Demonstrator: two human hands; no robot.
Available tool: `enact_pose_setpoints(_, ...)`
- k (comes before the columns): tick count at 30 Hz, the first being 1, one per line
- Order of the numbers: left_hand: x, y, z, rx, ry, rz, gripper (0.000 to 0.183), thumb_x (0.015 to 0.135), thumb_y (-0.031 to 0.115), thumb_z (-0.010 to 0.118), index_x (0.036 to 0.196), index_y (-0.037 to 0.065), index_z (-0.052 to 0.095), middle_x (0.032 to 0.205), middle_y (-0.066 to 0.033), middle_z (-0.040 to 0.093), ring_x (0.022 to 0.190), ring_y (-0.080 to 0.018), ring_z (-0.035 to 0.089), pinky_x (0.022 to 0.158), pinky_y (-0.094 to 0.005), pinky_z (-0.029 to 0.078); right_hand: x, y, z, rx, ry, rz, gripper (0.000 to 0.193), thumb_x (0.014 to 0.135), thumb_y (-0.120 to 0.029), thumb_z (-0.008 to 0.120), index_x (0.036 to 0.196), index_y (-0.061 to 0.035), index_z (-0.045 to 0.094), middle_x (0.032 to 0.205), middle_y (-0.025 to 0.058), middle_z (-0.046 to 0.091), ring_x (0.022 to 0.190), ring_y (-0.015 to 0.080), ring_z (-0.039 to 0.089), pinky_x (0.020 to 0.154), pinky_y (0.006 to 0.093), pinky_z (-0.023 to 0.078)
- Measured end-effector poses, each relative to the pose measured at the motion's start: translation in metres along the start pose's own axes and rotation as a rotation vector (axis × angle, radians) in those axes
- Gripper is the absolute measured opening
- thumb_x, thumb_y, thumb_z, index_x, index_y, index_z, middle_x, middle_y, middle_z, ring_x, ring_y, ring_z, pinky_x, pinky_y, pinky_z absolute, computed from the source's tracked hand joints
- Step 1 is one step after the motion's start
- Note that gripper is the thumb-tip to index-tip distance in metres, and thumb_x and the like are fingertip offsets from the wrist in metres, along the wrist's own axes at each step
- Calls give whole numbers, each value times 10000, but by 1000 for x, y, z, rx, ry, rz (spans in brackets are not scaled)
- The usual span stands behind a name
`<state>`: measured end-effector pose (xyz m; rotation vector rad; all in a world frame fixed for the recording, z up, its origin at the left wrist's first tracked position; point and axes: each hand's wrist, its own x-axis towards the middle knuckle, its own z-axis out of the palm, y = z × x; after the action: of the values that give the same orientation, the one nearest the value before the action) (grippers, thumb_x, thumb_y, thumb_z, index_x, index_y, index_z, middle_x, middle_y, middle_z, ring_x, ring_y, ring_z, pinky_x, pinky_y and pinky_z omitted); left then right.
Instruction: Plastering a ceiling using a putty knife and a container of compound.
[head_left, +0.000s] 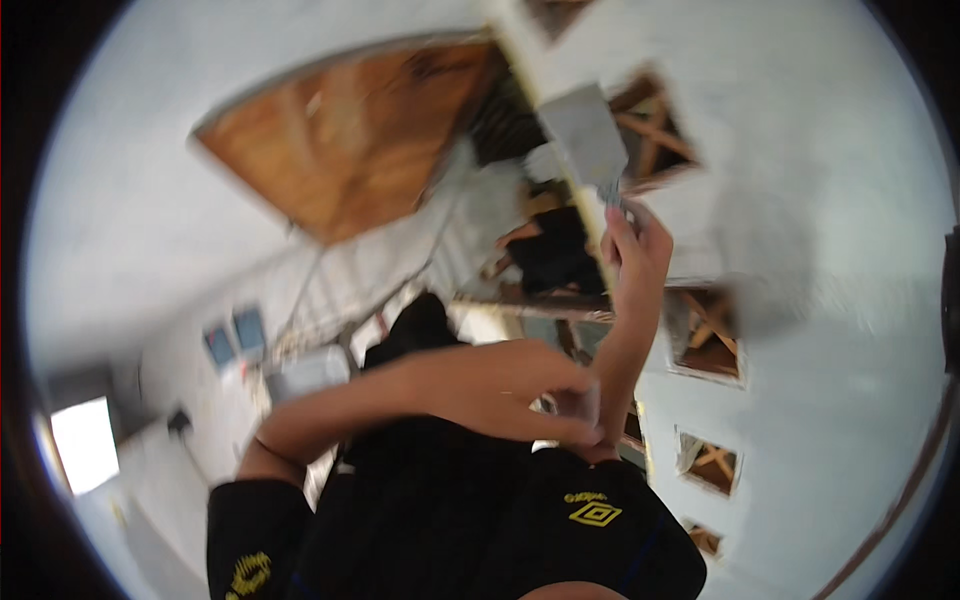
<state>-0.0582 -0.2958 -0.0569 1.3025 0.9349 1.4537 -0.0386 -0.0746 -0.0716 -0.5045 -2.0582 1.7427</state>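
My right hand (638,240) is raised and closed around the handle of a putty knife (588,135) with a wide grey blade. The blade points up and lies in front of a pale wall (800,150), beside a square opening (650,130) with crossed wooden strips. Whether it touches the wall I cannot tell. My left hand (510,390) reaches across my chest with its fingers curled and its thumb bent toward them. Its fingertips are at my right forearm near the elbow, slightly blurred. What lies between them, if anything, does not show.
More square openings (708,462) with crossed strips run down the wall. An orange-brown panel (350,130) spans the upper left. Beyond the wall's yellowish edge is another person in dark clothing (555,250). Two blue-grey rectangles (235,337) and a bright window (85,445) are at left.
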Motion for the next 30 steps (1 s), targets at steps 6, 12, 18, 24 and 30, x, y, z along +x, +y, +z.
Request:
enact_pose_setpoints(6, -207, 57, 2, 356, 512, 218, 410, 883, 344, 737, 1066, -19, 681, 968, -159, 690, 882, -335, 659, 759, -410, 483, 0, 39, 117, -260, -782, 17, 260, 904, -168, 739, 1076, 22, 699, 766, 4, 638, 679, 53, 583, 620, 215, 499)
enact_pose_setpoints(12, -347, 14, 85, 551, 2196, -301, 343, 1005, 311, 543, 1160, 28, 658, 1015, -39, 663, 1006, -133, 605, 895, -310, 432, -49, 64, 213, -365, -1382, -226, 229, 851, -192, 745, 994, -14, 735, 818, 152, 713, 738, 248, 684, 678, 337, 520)
enact_pose_setpoints(18, -373, -76, 88, 304, 1918, -760, 421, 1016, 381, 534, 1262, 56, 645, 1080, -52, 682, 1026, -139, 609, 844, -302, 480, -85, 85, 261, -796, -1585, -591, 265, 863, -310, 685, 1025, -107, 739, 854, 155, 709, 854, 358, 678, 756, 441, 523)
enact_pose_setpoints(24, -384, -111, 76, 6, 1790, -668, 467, 1035, 418, 496, 1319, 65, 609, 1146, -70, 646, 1063, -167, 603, 866, -323, 510, -104, 95, 273, -846, -1538, -534, 235, 879, -310, 663, 1008, -125, 730, 858, 142, 709, 877, 355, 675, 735, 465, 524)
enact_pose_setpoints(30, -383, -116, 64, -123, 1612, -762, 653, 1030, 563, 427, 1472, 82, 412, 1203, -99, 627, 1104, -197, 621, 938, -343, 521, -122, 126, 269, -746, -1478, -432, 261, 886, -331, 670, 1029, -123, 736, 892, 152, 720, 875, 361, 681, 744, 465, 528)
